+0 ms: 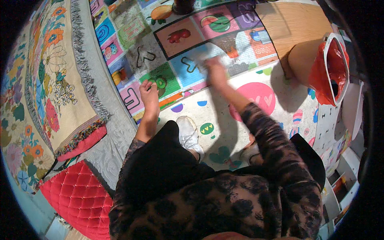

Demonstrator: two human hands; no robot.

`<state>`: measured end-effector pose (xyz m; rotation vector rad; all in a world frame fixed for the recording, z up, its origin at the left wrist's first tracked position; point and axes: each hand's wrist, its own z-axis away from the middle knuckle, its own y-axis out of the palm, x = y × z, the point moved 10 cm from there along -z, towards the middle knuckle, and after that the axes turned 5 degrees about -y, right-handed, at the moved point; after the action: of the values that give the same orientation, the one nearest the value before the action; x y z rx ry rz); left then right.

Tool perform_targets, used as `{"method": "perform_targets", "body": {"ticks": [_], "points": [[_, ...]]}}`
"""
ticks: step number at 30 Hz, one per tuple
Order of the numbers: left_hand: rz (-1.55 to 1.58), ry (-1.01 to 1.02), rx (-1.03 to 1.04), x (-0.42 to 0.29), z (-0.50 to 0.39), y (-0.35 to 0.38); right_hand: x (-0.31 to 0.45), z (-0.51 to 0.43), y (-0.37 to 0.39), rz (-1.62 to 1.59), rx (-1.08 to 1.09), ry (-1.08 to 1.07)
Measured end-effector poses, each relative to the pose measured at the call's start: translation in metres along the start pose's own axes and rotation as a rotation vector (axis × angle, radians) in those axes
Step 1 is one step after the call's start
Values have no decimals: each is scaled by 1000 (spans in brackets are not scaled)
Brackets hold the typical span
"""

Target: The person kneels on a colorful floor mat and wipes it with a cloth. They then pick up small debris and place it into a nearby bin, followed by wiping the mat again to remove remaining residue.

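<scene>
Before me on the floor lies a colourful picture mat (pixel 186 36) printed with letters, fruit and other pictures in squares. My right hand (pixel 216 72) is stretched over the mat's near part and blurred by motion. A pale blur shows at its fingertips; I cannot tell whether it is a held thing. My left hand (pixel 149 91) hovers by the mat's near left part, close to the printed kiwi square. Its fingers are loosely bent and a little apart, with nothing visible in them. Dark smudges and shadows lie across the mat.
A bin with a red bag liner (pixel 321 72) and white rim stands at right, beside a wooden surface (pixel 297 24). Left is a seat with a floral fringed throw (pixel 60 75) and a red quilted cushion (pixel 78 198). A dark round object (pixel 183 6) stands at the top.
</scene>
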<state>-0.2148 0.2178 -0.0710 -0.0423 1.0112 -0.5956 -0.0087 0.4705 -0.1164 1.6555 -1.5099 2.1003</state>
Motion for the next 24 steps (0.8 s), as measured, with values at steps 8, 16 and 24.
{"method": "perform_targets", "body": {"ticks": [8, 16, 24], "points": [[-44, 37, 120, -21, 13, 8, 24, -4, 14, -49, 224, -79], [-38, 105, 213, -71, 26, -1, -145, -37, -226, 531, -231, 306], [199, 71, 199, -206, 101, -64, -217, 3, -223, -179, -303, 336]]}}
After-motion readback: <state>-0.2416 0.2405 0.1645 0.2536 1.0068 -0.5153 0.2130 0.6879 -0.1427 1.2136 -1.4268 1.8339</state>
